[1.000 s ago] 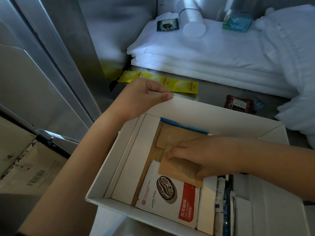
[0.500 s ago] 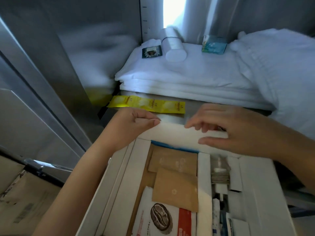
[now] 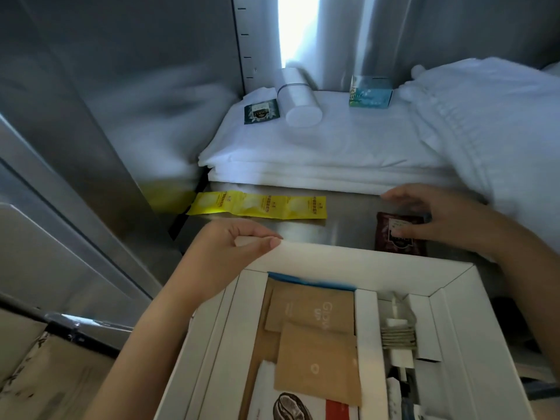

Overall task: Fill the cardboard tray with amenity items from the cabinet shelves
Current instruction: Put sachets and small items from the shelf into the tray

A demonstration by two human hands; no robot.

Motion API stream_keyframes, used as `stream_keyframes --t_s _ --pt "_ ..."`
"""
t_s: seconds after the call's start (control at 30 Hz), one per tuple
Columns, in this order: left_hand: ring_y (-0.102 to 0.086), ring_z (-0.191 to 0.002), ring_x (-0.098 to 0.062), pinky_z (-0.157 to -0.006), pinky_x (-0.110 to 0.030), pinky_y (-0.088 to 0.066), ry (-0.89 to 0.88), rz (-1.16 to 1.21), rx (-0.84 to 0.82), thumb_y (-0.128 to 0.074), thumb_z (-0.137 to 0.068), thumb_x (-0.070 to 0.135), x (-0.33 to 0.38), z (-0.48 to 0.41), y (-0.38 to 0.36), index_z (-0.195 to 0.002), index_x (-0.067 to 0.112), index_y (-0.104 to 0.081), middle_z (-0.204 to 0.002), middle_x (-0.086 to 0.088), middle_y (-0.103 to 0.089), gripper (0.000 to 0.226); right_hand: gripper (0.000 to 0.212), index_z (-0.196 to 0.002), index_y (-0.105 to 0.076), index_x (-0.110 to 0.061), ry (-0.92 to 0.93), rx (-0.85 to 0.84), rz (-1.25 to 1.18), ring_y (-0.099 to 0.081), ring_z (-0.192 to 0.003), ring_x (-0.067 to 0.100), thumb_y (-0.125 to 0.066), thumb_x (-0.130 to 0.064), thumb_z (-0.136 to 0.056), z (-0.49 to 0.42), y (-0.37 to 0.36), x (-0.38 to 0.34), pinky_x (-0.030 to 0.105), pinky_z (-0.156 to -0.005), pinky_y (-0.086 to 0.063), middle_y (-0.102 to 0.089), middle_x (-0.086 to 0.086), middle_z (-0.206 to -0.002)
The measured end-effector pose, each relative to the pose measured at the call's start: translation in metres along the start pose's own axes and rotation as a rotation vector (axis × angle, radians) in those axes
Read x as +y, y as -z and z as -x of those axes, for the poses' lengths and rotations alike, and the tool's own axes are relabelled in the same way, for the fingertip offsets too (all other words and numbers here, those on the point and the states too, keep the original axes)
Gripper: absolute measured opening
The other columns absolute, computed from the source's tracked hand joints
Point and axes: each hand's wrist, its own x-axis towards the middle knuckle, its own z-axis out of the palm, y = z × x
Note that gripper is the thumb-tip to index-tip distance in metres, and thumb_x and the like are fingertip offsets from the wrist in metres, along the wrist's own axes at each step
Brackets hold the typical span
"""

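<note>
The cardboard tray [image 3: 348,257] sits in the lower middle of the frame, its far rim pinched between the thumb and curled fingers of the left hand [image 3: 230,253]. The right hand [image 3: 439,219], which a second ago was pressing the brown sachets [image 3: 315,368] flat inside the tray, has left it. It now lies over a dark red sachet [image 3: 394,242] on the metal shelf [image 3: 348,227] at centre right, fingers spread, thumb on the packet's face, no pinch closed yet. The last item looks settled, then, and the next pick is starting. The yellow strip [image 3: 257,206] waits left of it.
</note>
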Motion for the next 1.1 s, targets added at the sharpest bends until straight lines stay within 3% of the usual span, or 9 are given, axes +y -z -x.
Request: stream_keyframes --t_s 0.2,0.33,0.53,0.73,0.87,1.03,1.1 --pt "-0.062 -0.087 0.006 -0.071 -0.004 -0.041 0.010 -0.004 -0.017 -0.069 -0.083 0.028 0.004 0.002 0.000 -0.086 0.032 -0.076 -0.084 0.023 -0.070 0.009 0.081 -0.136 -0.044 -0.029 -0.095 -0.071 0.100 -0.050 -0.113 0.005 -0.085 -0.029 -0.066 -0.009 -0.013 0.029 0.021 -0.092 -0.041 -0.050 -0.012 -0.128" --pt "-0.062 -0.086 0.006 -0.071 -0.004 -0.041 0.010 0.009 -0.012 -0.069 -0.082 0.027 0.005 0.002 0.000 -0.084 0.033 -0.076 -0.083 0.024 -0.070 0.009 0.086 -0.138 -0.040 -0.034 -0.063 -0.096 0.180 -0.046 -0.114 0.006 -0.086 -0.032 -0.065 -0.012 -0.019 0.038 0.021 -0.093 -0.041 -0.044 -0.011 -0.125" --pt "-0.062 -0.086 0.006 -0.069 -0.002 -0.040 0.005 -0.012 -0.023 -0.068 -0.082 0.026 0.005 0.003 0.000 -0.084 0.035 -0.074 -0.083 0.026 -0.069 0.011 0.090 -0.134 -0.039 -0.043 -0.038 -0.075 0.144 -0.048 -0.112 0.004 -0.083 -0.053 -0.057 -0.016 -0.021 0.046 0.028 -0.095 -0.046 -0.044 -0.015 -0.122" --pt "-0.062 -0.087 0.006 -0.069 -0.004 -0.041 0.011 -0.011 -0.019 -0.069 -0.082 0.027 0.005 0.002 0.000 -0.086 0.033 -0.075 -0.084 0.025 -0.070 0.010 0.088 -0.138 -0.039 -0.035 -0.036 -0.049 0.206 -0.044 -0.117 0.009 -0.085 -0.042 -0.063 -0.019 -0.024 0.045 0.033 -0.100 -0.043 -0.045 -0.010 -0.123" --pt "-0.062 -0.087 0.006 -0.072 -0.009 -0.041 0.017 -0.013 -0.015 -0.069 -0.082 0.029 0.004 0.002 0.000 -0.086 0.032 -0.076 -0.084 0.023 -0.070 0.009 0.087 -0.138 -0.042 -0.029 -0.018 -0.001 0.166 -0.042 -0.120 0.008 -0.087 -0.032 -0.064 -0.016 -0.023 0.036 0.027 -0.101 -0.038 -0.045 -0.010 -0.128" --pt "-0.061 -0.088 0.005 -0.072 -0.008 -0.042 0.013 -0.027 -0.019 -0.068 -0.083 0.029 0.003 0.002 0.000 -0.088 0.033 -0.075 -0.085 0.024 -0.070 0.010 0.085 -0.137 -0.043 -0.036 -0.001 0.052 0.046 -0.042 -0.126 0.004 -0.086 -0.032 -0.063 -0.011 -0.010 0.018 0.023 -0.101 -0.036 -0.044 -0.012 -0.137" --pt "-0.062 -0.089 0.004 -0.074 -0.012 -0.043 0.016 -0.019 -0.021 -0.068 -0.083 0.029 0.002 0.002 0.000 -0.089 0.032 -0.076 -0.086 0.022 -0.070 0.010 0.084 -0.137 -0.042 -0.036 0.023 0.087 0.005 -0.042 -0.120 -0.003 -0.085 -0.028 -0.065 -0.005 -0.004 0.003 0.011 -0.095 -0.034 -0.045 -0.017 -0.134"
